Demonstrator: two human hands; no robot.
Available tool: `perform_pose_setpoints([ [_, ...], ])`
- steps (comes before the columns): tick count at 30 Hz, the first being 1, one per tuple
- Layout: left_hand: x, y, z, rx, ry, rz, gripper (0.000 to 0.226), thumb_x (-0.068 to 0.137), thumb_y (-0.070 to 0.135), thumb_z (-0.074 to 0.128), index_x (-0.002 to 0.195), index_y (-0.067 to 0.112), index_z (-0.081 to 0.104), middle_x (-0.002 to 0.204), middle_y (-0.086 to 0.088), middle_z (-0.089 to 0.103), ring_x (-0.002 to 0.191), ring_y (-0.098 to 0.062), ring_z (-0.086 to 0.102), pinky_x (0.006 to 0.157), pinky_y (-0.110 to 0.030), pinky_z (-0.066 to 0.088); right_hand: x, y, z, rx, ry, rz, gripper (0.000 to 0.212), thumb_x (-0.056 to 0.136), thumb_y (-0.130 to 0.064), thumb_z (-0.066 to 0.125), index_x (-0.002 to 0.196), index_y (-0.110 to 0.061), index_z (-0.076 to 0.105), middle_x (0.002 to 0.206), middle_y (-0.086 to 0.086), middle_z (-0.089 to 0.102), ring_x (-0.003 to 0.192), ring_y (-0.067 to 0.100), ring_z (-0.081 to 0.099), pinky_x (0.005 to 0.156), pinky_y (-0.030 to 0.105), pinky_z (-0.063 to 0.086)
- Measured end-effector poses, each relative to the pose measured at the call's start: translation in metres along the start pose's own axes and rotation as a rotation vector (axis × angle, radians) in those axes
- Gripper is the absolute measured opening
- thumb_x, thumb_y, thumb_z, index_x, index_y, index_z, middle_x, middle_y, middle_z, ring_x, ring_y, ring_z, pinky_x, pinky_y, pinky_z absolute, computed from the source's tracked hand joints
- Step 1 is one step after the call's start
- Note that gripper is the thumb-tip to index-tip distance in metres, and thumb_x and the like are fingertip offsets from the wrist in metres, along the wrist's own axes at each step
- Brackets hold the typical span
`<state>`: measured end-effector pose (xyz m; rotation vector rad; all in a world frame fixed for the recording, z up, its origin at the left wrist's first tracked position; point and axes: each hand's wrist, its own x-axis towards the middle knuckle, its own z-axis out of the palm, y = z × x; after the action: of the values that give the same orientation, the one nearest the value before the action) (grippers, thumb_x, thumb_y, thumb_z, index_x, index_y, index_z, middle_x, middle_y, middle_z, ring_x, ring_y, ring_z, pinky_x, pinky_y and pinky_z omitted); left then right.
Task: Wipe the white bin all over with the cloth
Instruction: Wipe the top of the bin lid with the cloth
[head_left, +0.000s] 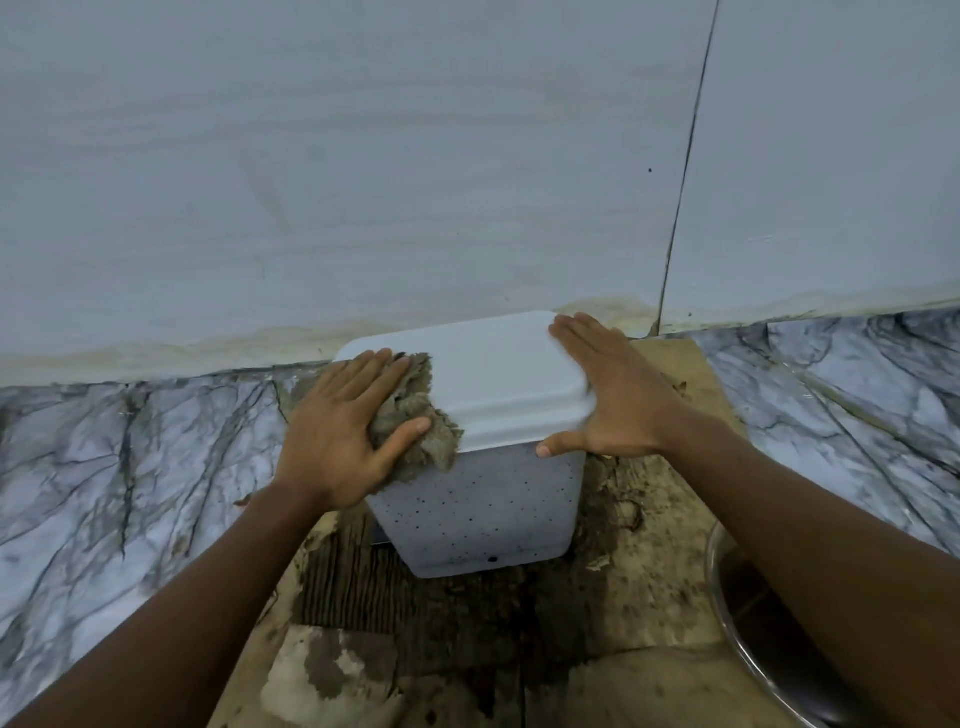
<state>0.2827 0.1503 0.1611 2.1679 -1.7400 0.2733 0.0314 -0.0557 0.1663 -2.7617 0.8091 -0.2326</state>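
Two hands on the bin, one wiping, one bracing.

The white bin (498, 379) stands on grubby cardboard (670, 587) close to the wall (363, 182). The left hand (340, 436) presses the brown cloth (423, 418) onto the top's left edge, fingers straight and spread. The right hand (615, 395) lies flat on the right edge, fingers together, thumb against the front, probably to stop the bin sliding under the rubbing.

A grey-white, marble-veined floor (130, 467) meets a pale wall (363, 156). Flat on it lies a stained brown cardboard sheet (654, 613), smeared with dark soil and dry leaf scraps. A white speckled plastic bin (483, 519) stands on the cardboard. A shiny metal bowl (753, 608) sits at the sheet's right edge.
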Motion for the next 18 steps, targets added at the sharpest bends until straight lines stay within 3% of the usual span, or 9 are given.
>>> perform_pose_setpoints([
  [3, 0.003, -0.003, 0.000, -0.001, 0.000, -0.026, 0.076, 0.094, 0.074, 0.034, 0.153, 0.027, 0.043, 0.158, -0.002, 0.042, 0.149, -0.020, 0.033, 0.125, -0.041, 0.021, 0.007, -0.013, 0.002, -0.169, 0.017, 0.003, 0.138, 0.057, -0.105, 0.028, 0.161, -0.017, -0.001, 0.169, -0.004, -0.006, 0.154, 0.012, -0.014, 0.124, 0.054, -0.008],
  [5, 0.009, -0.004, 0.000, -0.004, -0.007, -0.031, 0.076, 0.094, 0.075, 0.033, 0.154, 0.028, 0.042, 0.159, -0.001, 0.041, 0.150, -0.019, 0.032, 0.125, -0.039, 0.019, 0.012, -0.020, 0.003, -0.227, 0.036, -0.020, 0.131, 0.064, -0.103, 0.020, 0.161, -0.016, 0.001, 0.169, -0.001, -0.003, 0.155, 0.012, -0.012, 0.124, 0.055, -0.009],
  [11, 0.015, -0.009, 0.005, -0.002, 0.030, -0.048, 0.073, 0.095, 0.072, 0.037, 0.151, 0.027, 0.047, 0.155, -0.004, 0.047, 0.147, -0.021, 0.038, 0.123, -0.043, 0.026, 0.022, -0.025, 0.004, -0.272, 0.032, -0.010, 0.130, 0.064, -0.101, 0.014, 0.161, -0.015, 0.004, 0.169, 0.001, 0.003, 0.156, 0.015, -0.002, 0.126, 0.051, -0.002],
  [18, 0.017, -0.009, 0.007, 0.010, 0.053, -0.043, 0.073, 0.095, 0.072, 0.037, 0.150, 0.026, 0.049, 0.154, -0.005, 0.049, 0.146, -0.021, 0.040, 0.122, -0.044, 0.028, 0.030, -0.046, 0.009, -0.328, -0.013, -0.022, 0.121, 0.070, -0.099, 0.019, 0.160, -0.021, 0.002, 0.169, 0.008, 0.000, 0.156, 0.030, -0.003, 0.122, 0.062, 0.000],
])
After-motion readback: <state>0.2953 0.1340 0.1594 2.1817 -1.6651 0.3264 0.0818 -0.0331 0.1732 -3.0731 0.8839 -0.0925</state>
